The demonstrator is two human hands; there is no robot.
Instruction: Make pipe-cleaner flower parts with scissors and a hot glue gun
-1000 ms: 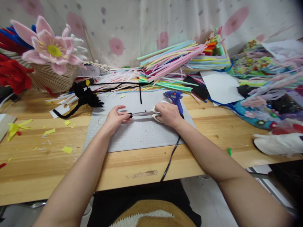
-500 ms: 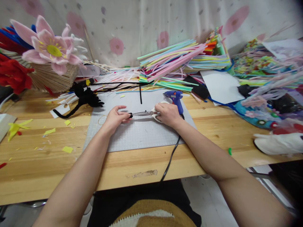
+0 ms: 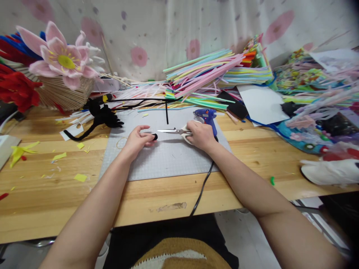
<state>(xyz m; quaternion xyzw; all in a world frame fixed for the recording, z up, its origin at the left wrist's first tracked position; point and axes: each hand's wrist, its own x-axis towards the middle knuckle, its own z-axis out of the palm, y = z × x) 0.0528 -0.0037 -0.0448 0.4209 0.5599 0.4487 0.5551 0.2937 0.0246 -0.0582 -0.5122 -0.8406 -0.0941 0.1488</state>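
Over the grey cutting mat (image 3: pixel 157 164), my left hand (image 3: pixel 138 140) pinches a small round black fuzzy piece (image 3: pixel 155 137) between thumb and fingertips. My right hand (image 3: pixel 201 135) is closed around the white handles of a pair of scissors (image 3: pixel 179 131). The blades look closed and point left, their tips a little to the right of the black piece. Just behind my right hand lies a blue glue gun (image 3: pixel 206 116), its black cord running to the table's front edge. A black pipe cleaner (image 3: pixel 166 112) rests on the mat's far part.
At the left, a black fuzzy figure (image 3: pixel 102 116) lies beside the mat, near a pink flower (image 3: pixel 66 59). Bundles of pastel pipe cleaners (image 3: pixel 207 71) are heaped at the back. Yellow scraps (image 3: pixel 80 177) dot the wooden table (image 3: pixel 50 201). White paper (image 3: pixel 260 104) lies at the right.
The scissors have drawn slightly right, so a gap now separates their tips from the black piece. My left hand has stayed nearly in place.
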